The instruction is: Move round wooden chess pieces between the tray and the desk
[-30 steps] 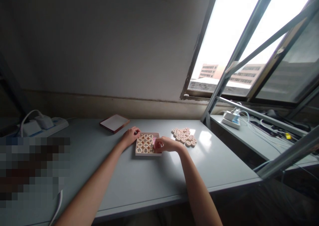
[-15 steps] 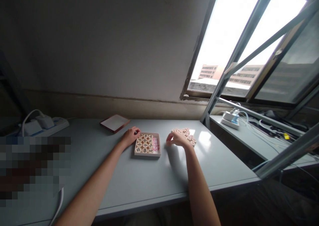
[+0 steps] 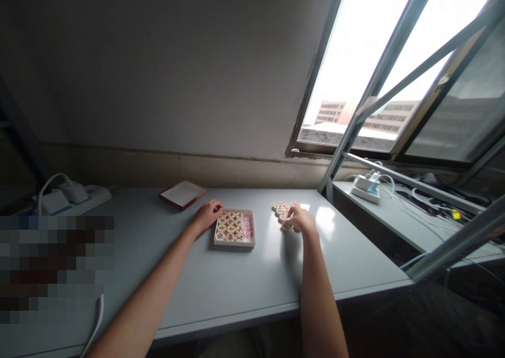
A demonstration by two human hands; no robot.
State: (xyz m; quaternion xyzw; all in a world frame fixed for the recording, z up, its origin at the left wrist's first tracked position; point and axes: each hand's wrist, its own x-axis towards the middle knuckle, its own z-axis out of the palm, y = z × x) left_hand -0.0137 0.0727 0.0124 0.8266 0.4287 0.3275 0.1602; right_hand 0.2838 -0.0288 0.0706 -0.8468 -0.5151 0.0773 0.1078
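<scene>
A shallow white-walled box (image 3: 235,245) lies on the table, holding rows of round xiangqi pieces (image 3: 230,226) with black characters. Its right-hand strip shows a bare floor with pink-red markings (image 3: 248,227). My left hand (image 3: 209,214) is closed at the box's upper left corner, fingers curled against the edge. To the right of the box, my right hand (image 3: 300,220) reaches down over a loose cluster of pale xiangqi pieces (image 3: 282,208). Its thumb and fingertips close on a piece at the cluster's near side; the hand hides part of the cluster.
A box lid (image 3: 182,194), inner side up, rests at the back left. Beyond it on the far left is a power strip (image 3: 90,197) with plugs and a cable. A metal frame post (image 3: 351,121) rises at the table's right end, beside another desk (image 3: 410,221) with cables.
My right hand has moved right, from the gap beside the box to the near side of the loose pieces. My left hand has stayed at the box corner.
</scene>
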